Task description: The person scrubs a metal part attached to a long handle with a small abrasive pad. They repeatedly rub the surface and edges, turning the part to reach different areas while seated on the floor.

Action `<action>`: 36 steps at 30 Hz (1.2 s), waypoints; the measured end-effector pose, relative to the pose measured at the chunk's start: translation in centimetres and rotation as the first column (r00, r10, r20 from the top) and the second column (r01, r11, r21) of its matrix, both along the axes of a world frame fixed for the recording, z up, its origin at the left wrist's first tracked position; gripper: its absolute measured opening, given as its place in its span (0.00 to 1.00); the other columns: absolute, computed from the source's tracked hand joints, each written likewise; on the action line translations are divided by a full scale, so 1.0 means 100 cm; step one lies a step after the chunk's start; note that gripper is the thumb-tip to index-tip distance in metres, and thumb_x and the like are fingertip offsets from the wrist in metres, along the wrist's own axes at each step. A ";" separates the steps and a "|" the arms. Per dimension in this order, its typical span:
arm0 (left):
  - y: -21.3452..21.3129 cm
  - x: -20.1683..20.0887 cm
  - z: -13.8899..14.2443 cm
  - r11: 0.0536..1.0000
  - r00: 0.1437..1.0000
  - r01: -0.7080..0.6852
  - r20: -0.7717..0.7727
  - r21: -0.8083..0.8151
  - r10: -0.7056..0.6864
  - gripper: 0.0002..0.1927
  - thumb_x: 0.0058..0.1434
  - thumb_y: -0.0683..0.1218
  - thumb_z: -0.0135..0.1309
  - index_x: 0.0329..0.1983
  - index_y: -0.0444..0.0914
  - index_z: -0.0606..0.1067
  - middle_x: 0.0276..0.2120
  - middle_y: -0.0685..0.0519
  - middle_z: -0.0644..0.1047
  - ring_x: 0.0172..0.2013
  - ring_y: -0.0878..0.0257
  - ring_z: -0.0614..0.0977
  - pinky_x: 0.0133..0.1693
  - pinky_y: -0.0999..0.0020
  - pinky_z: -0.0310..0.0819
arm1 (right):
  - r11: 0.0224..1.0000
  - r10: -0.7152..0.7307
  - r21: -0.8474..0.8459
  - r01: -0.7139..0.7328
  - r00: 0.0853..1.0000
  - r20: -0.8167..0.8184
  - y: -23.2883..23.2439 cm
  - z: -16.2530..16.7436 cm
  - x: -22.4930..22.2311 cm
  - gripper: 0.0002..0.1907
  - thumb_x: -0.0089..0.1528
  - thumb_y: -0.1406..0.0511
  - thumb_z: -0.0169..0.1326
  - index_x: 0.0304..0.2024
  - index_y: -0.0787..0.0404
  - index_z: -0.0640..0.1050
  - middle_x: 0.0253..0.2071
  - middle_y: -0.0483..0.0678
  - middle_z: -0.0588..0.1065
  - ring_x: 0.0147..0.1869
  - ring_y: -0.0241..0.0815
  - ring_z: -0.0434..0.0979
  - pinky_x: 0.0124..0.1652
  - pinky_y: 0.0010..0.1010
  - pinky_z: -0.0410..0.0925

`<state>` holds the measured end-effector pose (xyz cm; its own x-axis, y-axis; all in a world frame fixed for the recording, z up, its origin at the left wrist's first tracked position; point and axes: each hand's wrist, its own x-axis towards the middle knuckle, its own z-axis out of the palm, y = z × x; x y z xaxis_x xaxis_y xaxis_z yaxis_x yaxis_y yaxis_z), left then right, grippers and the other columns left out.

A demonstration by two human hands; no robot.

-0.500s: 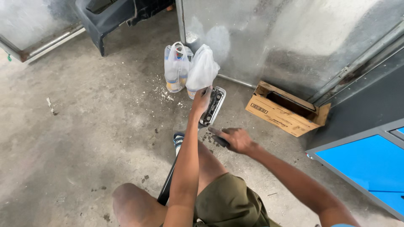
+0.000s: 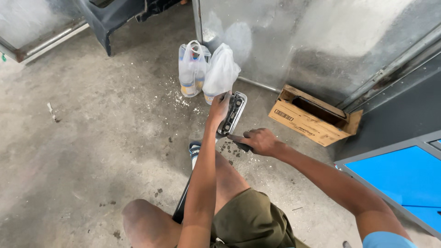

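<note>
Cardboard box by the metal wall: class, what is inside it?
The open cardboard box shows only a dark, shadowed inside; no contents can be made out, and its front wall hides the bottom.

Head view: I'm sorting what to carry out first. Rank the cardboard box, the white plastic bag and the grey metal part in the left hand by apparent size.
1. cardboard box, clearly the largest.
2. white plastic bag.
3. grey metal part, partly covered by the left hand, so bag versus part is unsure.

two white plastic bags (image 2: pixel 206 69), one open cardboard box (image 2: pixel 312 117), one grey metal part (image 2: pixel 232 115), one blue panel (image 2: pixel 404 177), two hands (image 2: pixel 219 106).
</note>
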<state>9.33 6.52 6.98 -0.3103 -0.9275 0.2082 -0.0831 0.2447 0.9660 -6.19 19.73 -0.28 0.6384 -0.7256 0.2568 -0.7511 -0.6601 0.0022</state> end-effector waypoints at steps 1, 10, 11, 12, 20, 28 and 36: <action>0.000 -0.023 -0.007 1.000 1.000 0.002 -0.006 -0.001 -0.002 0.23 0.73 0.54 0.47 0.31 0.30 0.72 0.20 0.54 0.70 0.25 0.68 0.67 0.30 0.64 0.63 | 1.000 0.009 -0.005 -0.009 1.000 -0.017 -0.004 0.000 -0.023 0.39 0.60 0.64 0.57 0.73 0.36 0.61 0.27 0.45 0.72 0.31 0.46 0.77 0.29 0.41 0.71; -0.039 -0.077 -0.079 1.000 1.000 0.014 -0.026 0.003 -0.014 0.22 0.73 0.54 0.48 0.33 0.30 0.74 0.21 0.55 0.71 0.26 0.69 0.67 0.31 0.66 0.65 | 0.995 0.085 0.082 -0.057 0.915 -0.395 -0.075 -0.027 -0.094 0.44 0.64 0.69 0.53 0.71 0.16 0.55 0.32 0.44 0.73 0.28 0.37 0.74 0.28 0.31 0.71; -0.042 -0.070 -0.088 1.000 1.000 0.015 -0.021 0.004 -0.015 0.22 0.73 0.54 0.48 0.33 0.30 0.74 0.22 0.55 0.71 0.26 0.69 0.67 0.32 0.66 0.65 | 0.991 0.109 0.121 -0.062 0.893 -0.437 -0.082 -0.029 -0.090 0.44 0.65 0.69 0.52 0.70 0.14 0.54 0.32 0.45 0.73 0.28 0.38 0.74 0.29 0.31 0.71; -0.043 -0.063 -0.098 1.000 0.999 0.021 -0.045 0.010 -0.021 0.22 0.73 0.53 0.48 0.33 0.30 0.74 0.22 0.55 0.71 0.27 0.70 0.67 0.32 0.66 0.65 | 0.987 0.139 0.131 -0.090 0.885 -0.445 -0.089 -0.032 -0.086 0.44 0.64 0.69 0.52 0.71 0.14 0.53 0.31 0.44 0.73 0.28 0.38 0.74 0.30 0.32 0.71; -0.043 -0.055 -0.077 0.997 0.982 0.068 -0.178 0.043 -0.059 0.19 0.72 0.51 0.48 0.35 0.29 0.75 0.25 0.57 0.74 0.29 0.71 0.69 0.33 0.68 0.66 | 0.962 0.245 0.251 -0.112 0.765 -0.596 -0.126 -0.014 -0.097 0.44 0.67 0.67 0.52 0.73 0.18 0.48 0.32 0.47 0.70 0.25 0.42 0.74 0.21 0.30 0.70; -0.069 -0.064 -0.094 1.000 1.000 0.006 -0.025 -0.011 -0.006 0.20 0.74 0.52 0.47 0.36 0.30 0.76 0.24 0.51 0.74 0.29 0.68 0.70 0.34 0.65 0.68 | 0.922 -0.299 0.065 0.381 0.811 -0.503 -0.164 0.048 -0.148 0.39 0.71 0.68 0.46 0.76 0.28 0.47 0.33 0.47 0.73 0.24 0.39 0.72 0.19 0.28 0.66; -0.071 -0.063 -0.092 0.998 1.000 -0.016 -0.024 -0.058 0.015 0.19 0.72 0.52 0.47 0.42 0.29 0.76 0.29 0.46 0.78 0.32 0.63 0.75 0.39 0.63 0.70 | 0.798 -0.332 0.302 0.521 0.799 -0.502 -0.140 0.039 -0.115 0.43 0.69 0.68 0.41 0.79 0.36 0.38 0.28 0.51 0.73 0.20 0.39 0.70 0.17 0.29 0.68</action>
<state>3.00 -0.53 -2.25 -0.2902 -0.9183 0.2693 -0.0650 0.2997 0.9518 -17.69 5.78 3.63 0.2087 -0.9199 -0.3321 -0.9434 -0.2788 0.1796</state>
